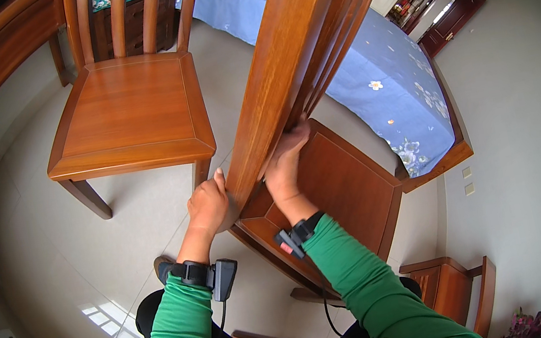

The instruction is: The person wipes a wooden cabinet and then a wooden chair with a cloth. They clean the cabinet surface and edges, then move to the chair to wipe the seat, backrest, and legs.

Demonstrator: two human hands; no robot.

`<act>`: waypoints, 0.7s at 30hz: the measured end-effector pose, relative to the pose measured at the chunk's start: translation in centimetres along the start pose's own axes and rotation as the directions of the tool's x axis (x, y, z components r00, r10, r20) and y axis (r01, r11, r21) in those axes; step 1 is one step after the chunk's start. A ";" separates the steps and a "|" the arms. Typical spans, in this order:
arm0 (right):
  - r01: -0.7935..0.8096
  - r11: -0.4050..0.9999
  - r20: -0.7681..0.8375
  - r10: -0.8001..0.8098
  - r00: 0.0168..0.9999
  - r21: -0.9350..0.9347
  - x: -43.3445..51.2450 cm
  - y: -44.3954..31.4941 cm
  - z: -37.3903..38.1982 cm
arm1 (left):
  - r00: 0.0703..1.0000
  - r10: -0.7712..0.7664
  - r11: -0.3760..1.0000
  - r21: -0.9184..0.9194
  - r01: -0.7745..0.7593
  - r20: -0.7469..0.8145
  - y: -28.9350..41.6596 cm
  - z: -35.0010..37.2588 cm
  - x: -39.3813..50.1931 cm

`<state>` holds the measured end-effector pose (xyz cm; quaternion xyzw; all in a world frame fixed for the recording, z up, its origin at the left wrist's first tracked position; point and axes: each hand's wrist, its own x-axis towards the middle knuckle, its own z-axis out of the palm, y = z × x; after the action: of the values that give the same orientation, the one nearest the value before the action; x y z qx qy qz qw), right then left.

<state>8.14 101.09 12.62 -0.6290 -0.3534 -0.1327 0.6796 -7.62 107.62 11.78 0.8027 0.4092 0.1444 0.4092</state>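
Observation:
Directly before me stands a reddish-brown wooden chair, its back post [270, 76] rising tall through the middle of the view. My left hand [209, 204] is curled against the left side of this post, near its foot, thumb upward. On the other side, my right hand [286, 160] reaches in between the post and the back slats [340, 26], slightly blurred. Its fingertips are partly hidden, so I cannot tell how they close. Below the right forearm lies the chair's seat [336, 187], with a grooved border.
A second wooden chair [135, 108] stands ahead on the left. Beyond is a bed with a blue floral cover [374, 80]. Wooden furniture [444, 290] and a purple-leaved plant [526, 325] are at lower right. Cables hang from both wrist devices [225, 279].

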 end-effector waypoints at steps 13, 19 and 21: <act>0.028 0.712 0.253 0.212 0.944 -0.701 -7.6 0.5 -3.1 | 1.000 -0.001 1.000 0.009 0.001 -0.004 -0.4 0.5 0.4; 0.053 0.696 0.395 0.342 0.853 -0.716 -9.6 -2.0 -4.5 | 1.000 0.007 1.000 -0.019 -0.007 -0.009 -0.5 0.5 0.4; 0.096 0.703 0.497 0.393 0.774 -0.705 -9.2 -2.4 -5.2 | 1.000 0.009 1.000 -0.024 -0.009 0.003 -0.6 0.5 0.5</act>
<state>1.68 93.27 8.71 -0.8721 -0.4221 0.0155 0.2470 -7.39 107.90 10.92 0.7996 0.4032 0.1500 0.4189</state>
